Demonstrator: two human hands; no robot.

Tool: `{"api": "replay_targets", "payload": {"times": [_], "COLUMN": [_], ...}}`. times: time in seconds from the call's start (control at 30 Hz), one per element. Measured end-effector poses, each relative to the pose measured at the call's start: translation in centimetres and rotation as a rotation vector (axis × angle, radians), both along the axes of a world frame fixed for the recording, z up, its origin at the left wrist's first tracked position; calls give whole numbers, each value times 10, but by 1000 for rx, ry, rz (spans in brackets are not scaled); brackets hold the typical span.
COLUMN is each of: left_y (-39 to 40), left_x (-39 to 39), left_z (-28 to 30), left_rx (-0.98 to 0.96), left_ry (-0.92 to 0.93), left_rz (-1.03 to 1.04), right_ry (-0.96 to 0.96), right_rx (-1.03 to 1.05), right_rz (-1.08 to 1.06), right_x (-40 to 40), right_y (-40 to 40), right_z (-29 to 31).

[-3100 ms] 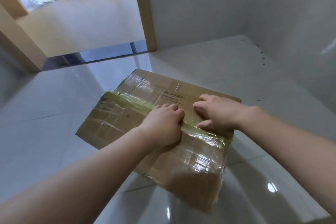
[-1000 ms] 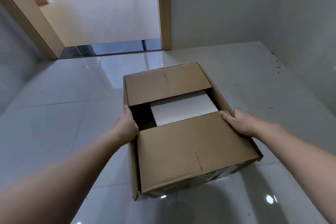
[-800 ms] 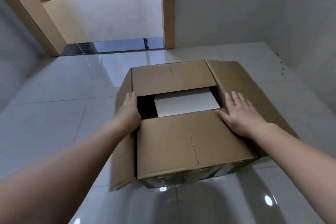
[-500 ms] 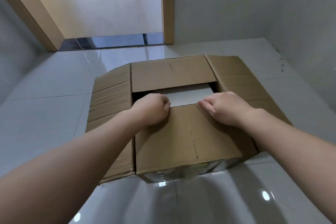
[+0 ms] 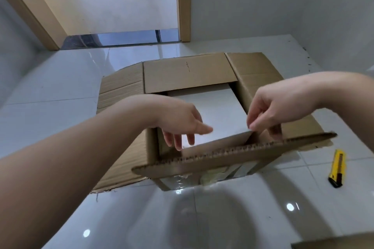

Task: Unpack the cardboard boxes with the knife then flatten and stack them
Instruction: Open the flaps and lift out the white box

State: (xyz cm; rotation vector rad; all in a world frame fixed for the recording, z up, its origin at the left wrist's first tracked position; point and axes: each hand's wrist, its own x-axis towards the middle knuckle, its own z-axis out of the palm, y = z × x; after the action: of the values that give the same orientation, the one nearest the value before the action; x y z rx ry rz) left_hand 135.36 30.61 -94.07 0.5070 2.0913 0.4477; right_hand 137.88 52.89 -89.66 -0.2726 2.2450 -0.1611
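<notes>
A brown cardboard box [image 5: 188,75] stands open on the glossy tiled floor, its side flaps folded out and its near flap [image 5: 232,154] raised toward me. Inside lies a flat white box [image 5: 218,111]. My left hand [image 5: 180,121] reaches into the opening with fingers spread over the white box's near left edge. My right hand [image 5: 277,105] has its fingertips pinched at the white box's near right corner. A yellow utility knife [image 5: 337,169] lies on the floor to the right of the box, apart from both hands.
The edge of another piece of cardboard [image 5: 334,242] shows at the bottom right. A doorway [image 5: 121,6] with wooden frames opens behind the box. A white wall [image 5: 283,6] runs along the back and right.
The taped box was opened; side flaps went outward, then the near flap swung up toward me. Both hands left the flap edge and moved inside to the white box. The knife has come into view.
</notes>
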Motion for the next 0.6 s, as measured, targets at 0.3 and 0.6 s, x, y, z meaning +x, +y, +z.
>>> {"api": "replay_targets", "payload": {"times": [0.3,0.6], "left_y": [-2,-5], "left_x": [29,39], "left_z": [-65,-92], "left_rx": [-231,-151], "left_ry": [-26,-93], "left_rz": [-240,-245], "right_ry": [-57,-76], "right_rx": [26,-4], "right_rz": [18,36], "right_x": [33,60], "right_y": [-1,-4], "right_z": [-63,-120]}}
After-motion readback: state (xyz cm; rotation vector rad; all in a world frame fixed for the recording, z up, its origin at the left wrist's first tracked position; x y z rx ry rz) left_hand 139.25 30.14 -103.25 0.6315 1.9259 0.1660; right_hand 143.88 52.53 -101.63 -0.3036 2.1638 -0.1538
